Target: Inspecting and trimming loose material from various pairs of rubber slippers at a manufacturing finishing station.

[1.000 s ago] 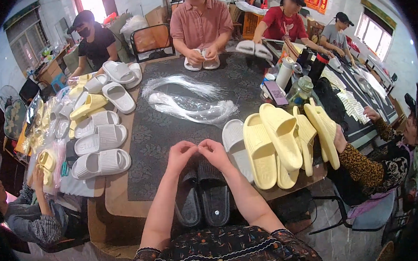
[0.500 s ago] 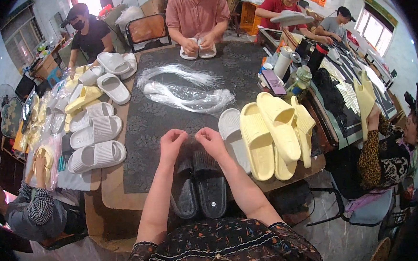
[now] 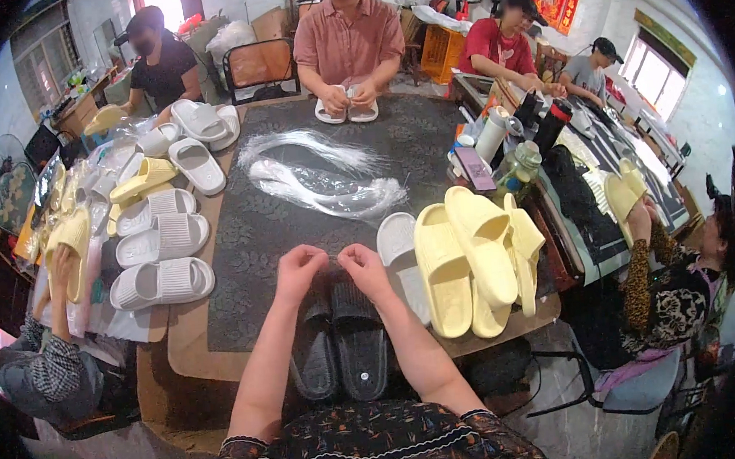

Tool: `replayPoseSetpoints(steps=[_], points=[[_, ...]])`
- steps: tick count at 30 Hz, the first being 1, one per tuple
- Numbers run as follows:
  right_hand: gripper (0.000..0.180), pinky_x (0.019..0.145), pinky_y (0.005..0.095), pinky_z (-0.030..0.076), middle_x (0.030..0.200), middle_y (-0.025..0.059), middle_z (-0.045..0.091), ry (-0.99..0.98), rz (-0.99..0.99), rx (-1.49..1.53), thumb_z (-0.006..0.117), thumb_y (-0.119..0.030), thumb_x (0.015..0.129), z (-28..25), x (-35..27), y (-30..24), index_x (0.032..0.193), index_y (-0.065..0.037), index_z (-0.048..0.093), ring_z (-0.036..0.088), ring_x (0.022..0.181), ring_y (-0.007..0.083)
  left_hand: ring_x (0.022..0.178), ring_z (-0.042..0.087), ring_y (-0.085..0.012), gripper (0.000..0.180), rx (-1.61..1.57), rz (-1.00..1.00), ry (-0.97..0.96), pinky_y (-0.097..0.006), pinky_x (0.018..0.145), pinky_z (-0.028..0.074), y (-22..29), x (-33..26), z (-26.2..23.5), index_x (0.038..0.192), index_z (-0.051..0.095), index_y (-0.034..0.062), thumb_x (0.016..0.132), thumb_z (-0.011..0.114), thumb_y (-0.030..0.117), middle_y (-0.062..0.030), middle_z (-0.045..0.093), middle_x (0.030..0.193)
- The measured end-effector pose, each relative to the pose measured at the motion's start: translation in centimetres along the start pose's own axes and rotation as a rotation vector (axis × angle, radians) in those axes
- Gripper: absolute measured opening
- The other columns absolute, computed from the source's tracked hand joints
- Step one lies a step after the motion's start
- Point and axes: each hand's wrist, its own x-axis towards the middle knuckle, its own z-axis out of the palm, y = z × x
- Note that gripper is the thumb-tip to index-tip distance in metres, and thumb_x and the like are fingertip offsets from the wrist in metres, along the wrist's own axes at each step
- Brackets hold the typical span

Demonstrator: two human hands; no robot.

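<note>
Above a pair of black slide sandals (image 3: 362,356), my left hand (image 3: 300,271) and my right hand (image 3: 364,270) face each other with pinched fingertips. A thin clear strand (image 3: 333,259), barely visible, runs between them. The sandals lie side by side at the table's near edge, toes away from me, partly hidden by my wrists. Farther up the dark mat (image 3: 243,262) are two loose bundles of shiny clear strands (image 3: 323,194). Just right of my right hand are a grey slide (image 3: 401,261) and several yellow slides (image 3: 450,279), some stacked on others.
Grey slides (image 3: 162,236) line the left side, beside bagged pairs. Bottles (image 3: 492,133) and a phone (image 3: 473,168) stand at the right. Across the table a person (image 3: 348,41) handles white slides (image 3: 348,109). Co-workers sit left and right, some holding yellow slides (image 3: 70,248).
My hands have come closer together, still pinched. The view has shifted slightly. At the right, a co-worker in red has lowered a light-coloured slide; the left co-worker has lifted a yellow one.
</note>
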Motion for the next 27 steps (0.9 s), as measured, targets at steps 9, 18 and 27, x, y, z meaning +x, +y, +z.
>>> replayPoseSetpoints(steps=[9,18,27], points=[[0.012,0.061,0.0197,0.042,0.077,-0.0039,0.058,-0.015,-0.051,-0.045,0.063,-0.013,0.085,-0.4,0.0,-1.0,0.09,-0.002,0.062,0.051,0.069,0.0037,0.074,0.061,-0.0096,0.012,0.046,0.013,-0.028,-0.024,0.069,0.048,-0.6,0.4,0.2,0.087,0.065,0.0004,0.08,0.067,0.01,-0.0037,0.066,0.078],[0.042,0.095,0.0328,0.038,0.135,0.0128,0.042,0.431,-0.687,-0.402,0.056,-0.007,0.086,0.8,-0.3,-8.1,0.127,-0.001,0.046,0.044,0.118,0.0226,0.071,0.059,-0.0083,0.01,0.044,0.018,0.093,-0.024,0.066,0.047,-2.1,1.2,-1.5,0.085,0.065,0.0017,0.08,0.067,0.01,-0.0018,0.065,0.076],[0.018,0.065,0.0293,0.048,0.064,0.0062,0.064,-0.197,-0.672,-0.399,0.058,-0.008,0.084,1.3,-2.8,-6.4,0.069,-0.001,0.065,0.062,0.064,0.0218,0.07,0.057,-0.0079,0.011,-0.025,-0.018,0.059,-0.024,0.065,0.046,-0.3,0.2,-0.3,0.084,0.064,0.0028,0.08,0.068,0.012,-0.0011,0.064,0.076]])
